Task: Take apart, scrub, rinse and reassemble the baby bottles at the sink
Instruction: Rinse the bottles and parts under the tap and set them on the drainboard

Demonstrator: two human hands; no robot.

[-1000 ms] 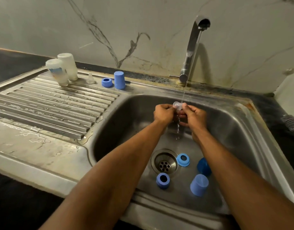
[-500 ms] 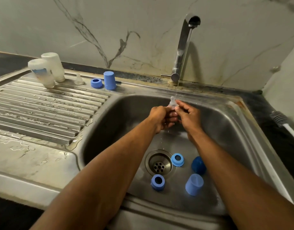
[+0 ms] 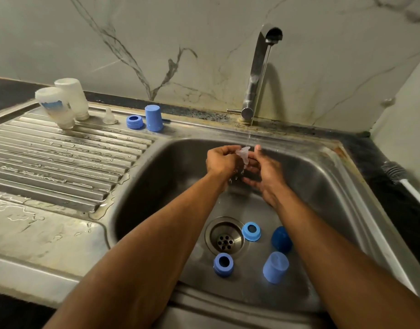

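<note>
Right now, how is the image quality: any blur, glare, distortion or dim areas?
Head view: dim, warm light; the hands and the clear teat between them are motion-blurred under the tap stream; soft glare on the wet drainboard; wide-angle bending of the sink rim; the tap casts a shadow on the wall.

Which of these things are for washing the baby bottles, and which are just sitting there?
For the job: both hands, left hand and right hand, rinsing the clear teat; two upturned bottles; spare teat; blue rings and blue caps; tap; bottle brush.

Just there: marble wall; dark counter.
</note>
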